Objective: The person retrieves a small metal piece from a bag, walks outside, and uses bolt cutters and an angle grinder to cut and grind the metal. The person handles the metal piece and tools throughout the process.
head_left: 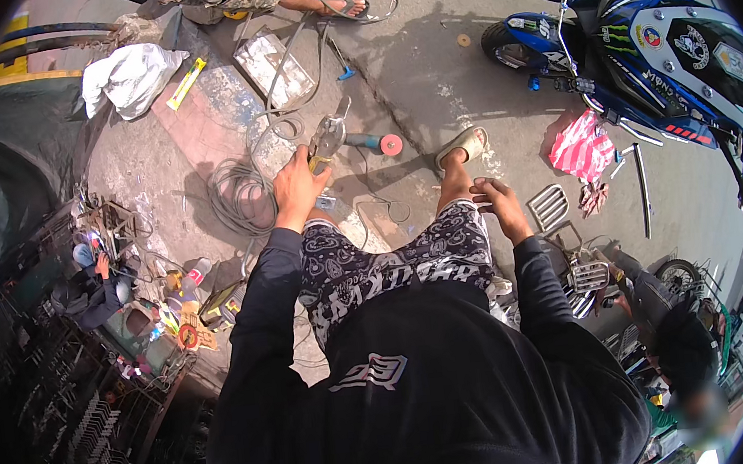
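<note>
My left hand (297, 188) is closed around a grey metal tool (327, 136) with a yellow part near my fingers. Its exact kind is not clear. Just beyond it, on the ground, lies a teal angle grinder (366, 141) with a red disc (391, 145). A coil of grey cable (241, 198) rests on the concrete beside my left wrist. My right hand (503, 208) is held by my right knee, fingers loosely bent and apart, with nothing visible in it. Close to that hand is a metal rack (550, 208) of parallel bars.
A blue motorcycle (641, 54) stands at the far right, near a pink striped bag (581, 147). Ahead are a shallow white-stained tray (275, 69), a blue-headed hammer-like tool (345, 72) and another person's foot (348, 7). People work at left (95, 290) and right (680, 327).
</note>
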Demonstrator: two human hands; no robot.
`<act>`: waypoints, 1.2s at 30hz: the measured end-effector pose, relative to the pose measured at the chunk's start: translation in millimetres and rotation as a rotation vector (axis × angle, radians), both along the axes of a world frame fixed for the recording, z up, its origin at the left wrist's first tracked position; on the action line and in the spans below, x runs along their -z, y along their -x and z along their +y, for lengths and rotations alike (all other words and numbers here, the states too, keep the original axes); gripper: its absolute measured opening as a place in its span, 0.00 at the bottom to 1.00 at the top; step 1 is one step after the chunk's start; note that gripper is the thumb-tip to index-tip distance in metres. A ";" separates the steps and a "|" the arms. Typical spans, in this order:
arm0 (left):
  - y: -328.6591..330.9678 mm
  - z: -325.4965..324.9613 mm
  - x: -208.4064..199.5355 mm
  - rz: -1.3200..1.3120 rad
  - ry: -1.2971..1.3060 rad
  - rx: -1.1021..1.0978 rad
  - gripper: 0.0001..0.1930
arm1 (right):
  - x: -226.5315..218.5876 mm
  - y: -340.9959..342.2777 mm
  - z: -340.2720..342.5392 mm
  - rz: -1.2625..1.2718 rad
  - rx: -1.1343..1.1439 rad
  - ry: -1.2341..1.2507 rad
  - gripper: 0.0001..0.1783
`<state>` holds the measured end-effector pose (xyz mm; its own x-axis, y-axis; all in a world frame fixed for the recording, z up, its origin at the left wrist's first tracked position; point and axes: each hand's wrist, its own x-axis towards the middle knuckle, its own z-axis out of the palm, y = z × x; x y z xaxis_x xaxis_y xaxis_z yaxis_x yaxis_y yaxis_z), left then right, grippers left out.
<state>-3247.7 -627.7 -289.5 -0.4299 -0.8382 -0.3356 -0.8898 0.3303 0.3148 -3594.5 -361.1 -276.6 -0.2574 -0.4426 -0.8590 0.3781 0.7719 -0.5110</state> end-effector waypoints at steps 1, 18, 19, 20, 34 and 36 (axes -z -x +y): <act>-40.9 -19.2 27.1 -0.019 -0.001 0.057 0.27 | 10.2 -27.8 2.4 -0.023 0.134 0.009 0.24; -331.3 13.7 453.9 -0.263 -0.200 0.118 0.35 | 488.0 -299.5 -118.8 -0.085 0.400 -0.259 0.45; -329.6 11.2 480.7 -0.260 -0.203 0.150 0.35 | 524.9 -301.0 -120.3 -0.082 0.477 -0.255 0.44; -322.4 3.5 510.5 -0.246 -0.186 0.170 0.35 | 559.3 -301.6 -122.3 -0.071 0.462 -0.265 0.45; -315.4 -61.8 607.1 -0.243 -0.056 0.654 0.30 | 822.4 -268.5 -149.7 -0.036 0.994 0.024 0.40; -330.6 -77.6 597.5 -0.154 -0.046 0.651 0.28 | 830.1 -260.2 -157.3 -0.016 1.034 -0.048 0.35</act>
